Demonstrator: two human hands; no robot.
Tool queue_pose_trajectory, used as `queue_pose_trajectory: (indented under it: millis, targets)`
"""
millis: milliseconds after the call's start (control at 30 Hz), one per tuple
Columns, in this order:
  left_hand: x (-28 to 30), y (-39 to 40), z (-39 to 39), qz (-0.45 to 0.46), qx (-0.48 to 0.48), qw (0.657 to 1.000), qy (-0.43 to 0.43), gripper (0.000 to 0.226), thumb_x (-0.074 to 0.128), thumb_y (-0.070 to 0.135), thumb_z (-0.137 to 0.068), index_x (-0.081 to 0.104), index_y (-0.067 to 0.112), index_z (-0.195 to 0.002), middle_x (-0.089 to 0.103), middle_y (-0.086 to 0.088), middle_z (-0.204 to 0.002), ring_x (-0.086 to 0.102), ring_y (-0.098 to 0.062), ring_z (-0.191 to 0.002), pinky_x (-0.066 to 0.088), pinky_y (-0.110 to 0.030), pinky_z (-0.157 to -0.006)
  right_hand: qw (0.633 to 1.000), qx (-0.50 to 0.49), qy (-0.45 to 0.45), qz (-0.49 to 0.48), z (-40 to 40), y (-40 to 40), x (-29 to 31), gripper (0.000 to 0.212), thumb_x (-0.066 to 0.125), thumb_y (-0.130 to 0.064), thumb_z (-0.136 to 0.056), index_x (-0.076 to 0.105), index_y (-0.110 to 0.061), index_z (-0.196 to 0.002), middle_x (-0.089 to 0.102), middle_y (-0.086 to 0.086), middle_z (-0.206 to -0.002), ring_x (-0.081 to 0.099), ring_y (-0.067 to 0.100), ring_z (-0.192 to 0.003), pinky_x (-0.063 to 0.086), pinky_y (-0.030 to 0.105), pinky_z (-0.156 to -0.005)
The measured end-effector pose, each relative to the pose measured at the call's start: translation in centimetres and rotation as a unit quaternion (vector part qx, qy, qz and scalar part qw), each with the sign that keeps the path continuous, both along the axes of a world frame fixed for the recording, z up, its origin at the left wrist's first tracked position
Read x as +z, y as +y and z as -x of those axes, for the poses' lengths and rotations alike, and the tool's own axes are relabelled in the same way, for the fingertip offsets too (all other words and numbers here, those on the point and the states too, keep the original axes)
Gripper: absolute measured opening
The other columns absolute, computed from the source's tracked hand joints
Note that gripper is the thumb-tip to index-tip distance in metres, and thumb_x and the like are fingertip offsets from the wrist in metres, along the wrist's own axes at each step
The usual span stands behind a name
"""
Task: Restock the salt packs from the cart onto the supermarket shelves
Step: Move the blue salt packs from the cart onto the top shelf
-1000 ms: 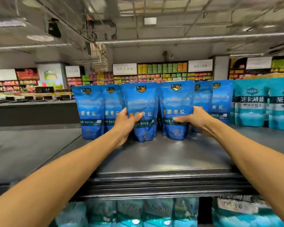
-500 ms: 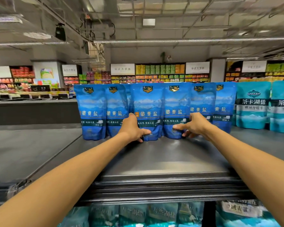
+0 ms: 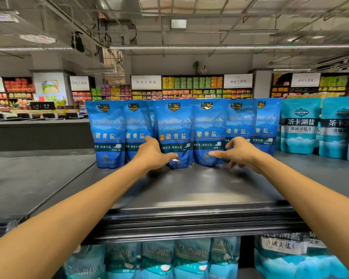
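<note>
A row of blue salt packs point(image 3: 174, 133) stands upright on the top shelf point(image 3: 189, 188). The left hand point(image 3: 152, 153), fingers loosely spread, touches one pack's base; the right hand point(image 3: 240, 152) hovers splayed, holding nothing, beside teal packs point(image 3: 299, 127).

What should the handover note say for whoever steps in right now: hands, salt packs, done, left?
Left hand: fingers spread, holding nothing, at the base of the middle blue salt pack.
Right hand: fingers spread, empty, in front of the neighbouring blue salt pack.
Blue salt packs stand upright in a row on the top shelf, with teal salt packs to their right.
Done: both packs are standing on the shelf.
Left: the shelf front is bare; the cart is out of view, so remaining stock is unknown.
</note>
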State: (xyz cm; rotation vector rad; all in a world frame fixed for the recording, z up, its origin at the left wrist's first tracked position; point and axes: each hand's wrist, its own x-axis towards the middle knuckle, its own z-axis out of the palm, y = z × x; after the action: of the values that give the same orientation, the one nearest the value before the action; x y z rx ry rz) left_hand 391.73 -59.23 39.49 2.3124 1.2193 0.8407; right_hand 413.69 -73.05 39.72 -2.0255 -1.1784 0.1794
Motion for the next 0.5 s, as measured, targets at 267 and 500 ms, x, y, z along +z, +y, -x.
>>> queue_pose_trajectory:
  millis: [267, 500]
  targets:
    - [0.6, -7.0, -0.4, -0.045, -0.090, 0.974, -0.205, 0.025, 0.062, 0.037, -0.091, 0.057, 0.014, -0.081, 0.068, 0.000, -0.071, 0.063, -0.010, -0.063, 0.048, -0.029, -0.061, 0.962, -0.008, -0.127, -0.241, 2.3, -8.4, -1.9, 0.015, 0.063, -0.028, -0.095, 0.066, -0.018, -0.085, 0.067, -0.008, -0.062, 0.067, 0.009, -0.060, 0.046, 0.022, -0.067]
    - [-3.4, -19.0, -7.0, 0.032, -0.336, 0.898, -0.281, 0.008, 0.061, 0.014, -0.094, 0.057, 0.011, -0.087, 0.064, -0.004, -0.074, 0.062, -0.017, -0.057, 0.046, -0.027, -0.056, 0.926, -0.020, -0.051, -0.373, 3.0, -18.5, -7.5, 0.016, 0.057, -0.013, -0.100, 0.066, -0.010, -0.087, 0.066, 0.002, -0.070, 0.066, 0.020, -0.052, 0.052, 0.032, -0.058]
